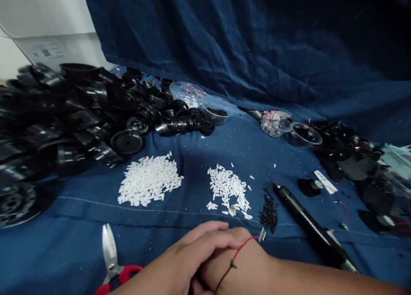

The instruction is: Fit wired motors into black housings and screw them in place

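Observation:
My left hand [184, 256] reaches in from the bottom left, its fingers pressed together and laid over my right hand [248, 260]. My right hand is curled closed, its forearm coming from the right edge. A thin red and black wire [245, 242] drapes over the right hand. Its small white connector [262, 234] sticks out past the knuckles, and the black end runs down between the two hands. What the left fingers grip is hidden.
On the blue cloth lie two heaps of small white pieces [149, 181] [227, 188], a little heap of black bits [269, 211], a black electric screwdriver [308, 222] and red-handled scissors [111, 260]. Black plastic parts [64, 115] pile up left, more lie right [353, 158], and clear cups [216, 111] stand behind.

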`<state>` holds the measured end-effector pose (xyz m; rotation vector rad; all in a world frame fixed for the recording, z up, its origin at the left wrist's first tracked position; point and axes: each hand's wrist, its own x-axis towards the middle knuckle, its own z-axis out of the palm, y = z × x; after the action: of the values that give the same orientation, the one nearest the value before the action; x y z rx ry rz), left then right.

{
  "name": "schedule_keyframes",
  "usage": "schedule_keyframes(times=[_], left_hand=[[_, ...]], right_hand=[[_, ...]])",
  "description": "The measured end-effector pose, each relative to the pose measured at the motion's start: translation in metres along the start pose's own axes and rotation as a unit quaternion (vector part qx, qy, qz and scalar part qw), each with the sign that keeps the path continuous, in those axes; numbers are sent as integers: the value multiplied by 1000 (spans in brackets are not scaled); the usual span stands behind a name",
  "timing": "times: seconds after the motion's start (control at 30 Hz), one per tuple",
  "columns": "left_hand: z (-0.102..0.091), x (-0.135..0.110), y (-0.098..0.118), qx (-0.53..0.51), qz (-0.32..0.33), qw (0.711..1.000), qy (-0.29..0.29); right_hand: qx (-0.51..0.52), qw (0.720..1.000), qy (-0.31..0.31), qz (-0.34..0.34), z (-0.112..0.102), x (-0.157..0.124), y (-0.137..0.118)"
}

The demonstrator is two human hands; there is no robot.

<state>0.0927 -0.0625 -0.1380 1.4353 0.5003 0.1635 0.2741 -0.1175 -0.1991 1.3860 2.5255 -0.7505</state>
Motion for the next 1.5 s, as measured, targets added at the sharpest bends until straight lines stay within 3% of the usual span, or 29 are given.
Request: schedule_keyframes(times=[0.2, 0.27, 0.33, 0.37, 0.4, 0.47, 0.5, 0.53, 0.6, 0.67, 0.97, 1.07, 1.13, 1.23, 1.33, 1.4, 1.5], left_hand=[[9, -1, 24, 28, -35, 999, 31], [8, -8, 30, 36, -22, 996, 79], [-2, -26, 34, 85, 5, 981, 176], [-12, -39, 36, 150, 14, 960, 235], [-24, -54, 37, 260, 20, 916, 306], [-52, -88, 38, 477, 5, 768, 428], [-67, -104, 37, 547, -22, 698, 461], [-79, -117, 36, 563, -39, 672, 479], [-96, -137, 32, 576, -49, 654, 489], [-102, -144, 27, 579, -49, 656, 482], [-95, -136, 24, 556, -37, 632, 539], [-83, -134, 36, 521, -48, 655, 546], [-62, -126, 46, 492, -54, 691, 527], [-19, -100, 55, 463, -40, 748, 474], [15, -61, 51, 502, 60, 784, 361], [25, -35, 42, 513, 85, 803, 291], [24, -10, 29, 511, 82, 824, 232]], right_hand=[[-7, 998, 52, 33, -17, -14, -5], [-2, 994, 107, 30, -25, -23, -7], [51, 977, 205, 29, -33, -33, -8], [102, 961, 256, 32, -36, -38, -8], [164, 939, 301, 34, -39, -42, -7], [313, 886, 341, 32, -43, -47, -6], [394, 852, 342, 34, -45, -48, -5], [467, 816, 338, 34, -46, -48, -5], [571, 752, 328, 33, -48, -47, -6], [615, 718, 325, 28, -49, -44, -7], [712, 635, 297, 19, -61, -47, -2], [735, 608, 300, 22, -67, -51, 0], [742, 603, 292, 22, -70, -55, 1], [733, 614, 290, 16, -73, -59, 1], [695, 646, 315, 5, -74, -60, 4], [650, 679, 341, -1, -75, -60, 8], [559, 733, 387, -5, -77, -63, 14]])
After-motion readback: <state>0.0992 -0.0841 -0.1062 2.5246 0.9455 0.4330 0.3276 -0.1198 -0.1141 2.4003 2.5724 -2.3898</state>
